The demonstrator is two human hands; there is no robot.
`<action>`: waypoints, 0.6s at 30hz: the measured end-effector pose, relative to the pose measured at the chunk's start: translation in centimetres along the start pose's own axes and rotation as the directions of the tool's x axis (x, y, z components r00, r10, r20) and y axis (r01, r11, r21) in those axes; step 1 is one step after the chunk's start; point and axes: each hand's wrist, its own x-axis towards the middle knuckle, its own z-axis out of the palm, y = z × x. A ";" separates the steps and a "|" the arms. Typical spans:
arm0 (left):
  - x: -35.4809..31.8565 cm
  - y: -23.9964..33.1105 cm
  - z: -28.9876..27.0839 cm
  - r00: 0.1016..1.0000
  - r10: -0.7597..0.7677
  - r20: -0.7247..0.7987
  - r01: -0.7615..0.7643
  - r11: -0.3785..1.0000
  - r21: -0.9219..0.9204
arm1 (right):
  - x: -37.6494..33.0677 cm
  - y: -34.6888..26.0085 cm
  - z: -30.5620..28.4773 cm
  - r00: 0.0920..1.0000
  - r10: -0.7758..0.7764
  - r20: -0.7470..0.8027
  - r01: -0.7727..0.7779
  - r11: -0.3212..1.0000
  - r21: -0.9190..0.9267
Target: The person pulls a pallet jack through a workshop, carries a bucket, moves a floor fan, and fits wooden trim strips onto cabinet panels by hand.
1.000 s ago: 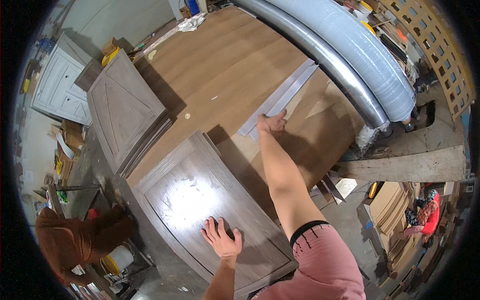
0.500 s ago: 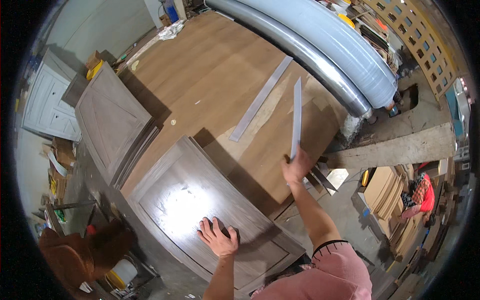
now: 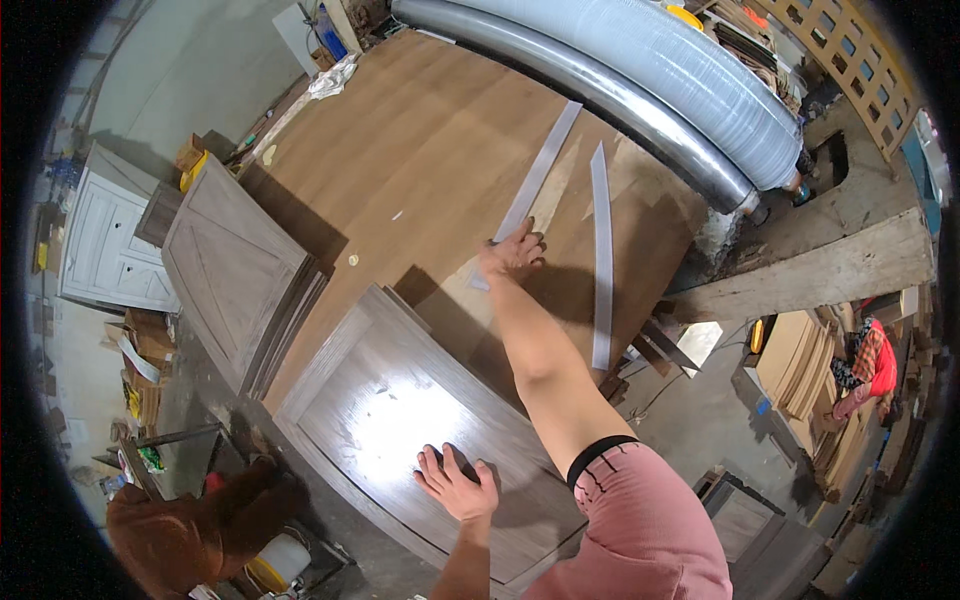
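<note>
My left hand (image 3: 460,485) lies flat with spread fingers on a grey-brown wood-grain cabinet door (image 3: 335,400), which has a raised frame and a bright glare on its face. My right hand (image 3: 514,252) reaches across the brown tabletop (image 3: 400,150) and is over the lower part of a long pale strip (image 3: 545,165). Its fingers look apart; whether they touch the strip I cannot tell. Farther right, a second pale strip (image 3: 601,260) lies apart from the hand, near the tabletop's right edge.
More panels are stacked under a grey-brown door (image 3: 235,265) at left. Large rolls of clear film (image 3: 640,70) and a shiny roll (image 3: 600,115) border the far side. A person in brown (image 3: 190,540) is at lower left; another person in red (image 3: 875,365) is at right, beside stacked boards (image 3: 790,375).
My right hand has let go of the right-hand strip, which now lies on the tabletop, and has moved left over the other strip. My left hand stays on the door.
</note>
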 end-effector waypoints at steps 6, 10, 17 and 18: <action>0.9 2.1 0.2 0.999 0.050 -0.012 -0.051 0.997 -0.061 | 4.8 6.3 -0.7 0.999 -0.047 -0.002 0.040 0.821 0.569; -0.3 0.4 -0.2 0.999 -0.028 -0.046 0.026 0.998 -0.048 | -5.1 9.3 -13.3 0.804 -0.295 0.516 -0.423 0.327 0.845; -2.2 -0.3 -0.5 0.997 0.004 -0.080 -0.014 0.993 -0.114 | -19.0 26.5 -29.1 0.694 -0.472 0.544 -0.330 0.463 0.823; -2.1 -0.2 -0.8 0.996 0.021 -0.082 -0.032 0.991 -0.132 | -21.2 28.2 -31.1 0.662 -0.540 0.520 -0.260 0.486 0.835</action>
